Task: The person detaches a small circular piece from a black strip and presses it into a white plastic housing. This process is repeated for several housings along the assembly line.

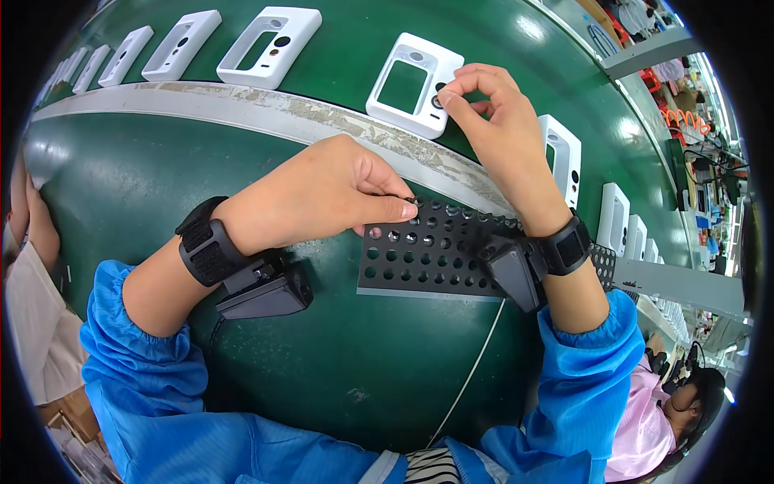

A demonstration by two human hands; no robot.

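Note:
My right hand (501, 113) reaches over a white plastic housing (393, 105) with a large rectangular window. Thumb and index finger are pinched together at the round holes along its right side; what they grip is hidden. My left hand (347, 194) is closed in a pinch at the upper left edge of a black perforated tray (403, 258) with rows of round holes. A small dark bit shows at those fingertips, too small to name. Some tray holes hold small shiny pieces. The right wrist and its strapped device cover part of the tray.
More white housings (270, 48) stand in a row on the green belt (355, 48), left and right. A worn pale rail (266, 109) separates belt from green worktop (282, 355). A grey metal bracket (685, 282) juts in at right. Other people sit at both sides.

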